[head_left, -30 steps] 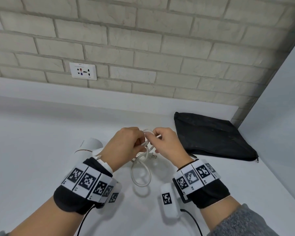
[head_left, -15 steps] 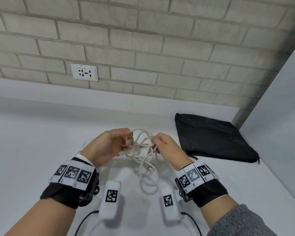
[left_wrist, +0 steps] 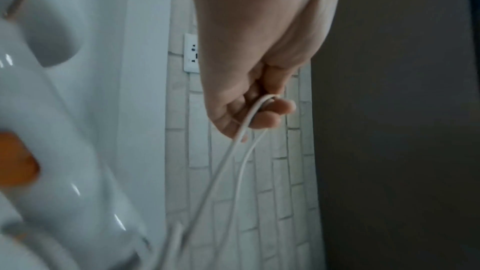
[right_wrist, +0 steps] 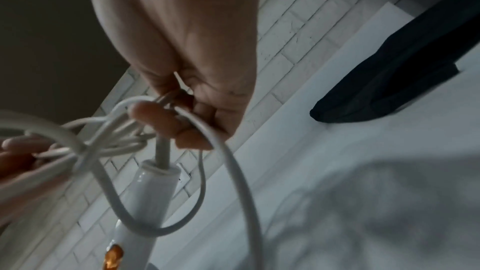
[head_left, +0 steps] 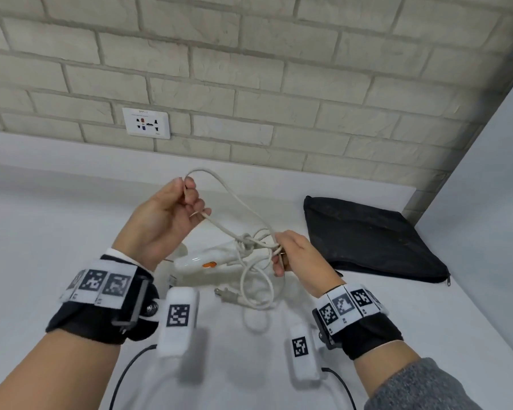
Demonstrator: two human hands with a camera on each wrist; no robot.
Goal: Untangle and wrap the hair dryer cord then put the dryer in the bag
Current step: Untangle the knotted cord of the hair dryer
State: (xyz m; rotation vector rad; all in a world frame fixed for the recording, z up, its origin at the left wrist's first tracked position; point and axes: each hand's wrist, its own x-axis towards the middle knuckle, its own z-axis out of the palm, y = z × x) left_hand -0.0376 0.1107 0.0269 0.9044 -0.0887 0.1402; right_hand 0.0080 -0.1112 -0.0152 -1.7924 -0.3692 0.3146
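Observation:
A white hair dryer (head_left: 203,263) with an orange switch lies on the white counter between my wrists; its handle (right_wrist: 153,190) shows in the right wrist view. My left hand (head_left: 172,211) is raised and pinches a loop of the white cord (head_left: 234,199), seen again as the cord (left_wrist: 249,128) in the left wrist view. My right hand (head_left: 293,254) grips the knotted strands (right_wrist: 109,130) near the dryer's handle end. The plug (head_left: 227,295) hangs low over the counter. A flat black zip bag (head_left: 367,241) lies to the right.
A brick wall with a white socket plate (head_left: 146,122) stands behind the counter. A white side panel (head_left: 486,202) closes off the right. Black cables (head_left: 125,377) trail from my wrist units toward the near edge.
My left hand has lifted up and leftward, drawing a long loop of cord out of the tangle. The dryer has come into view below. My right hand stays on the knot.

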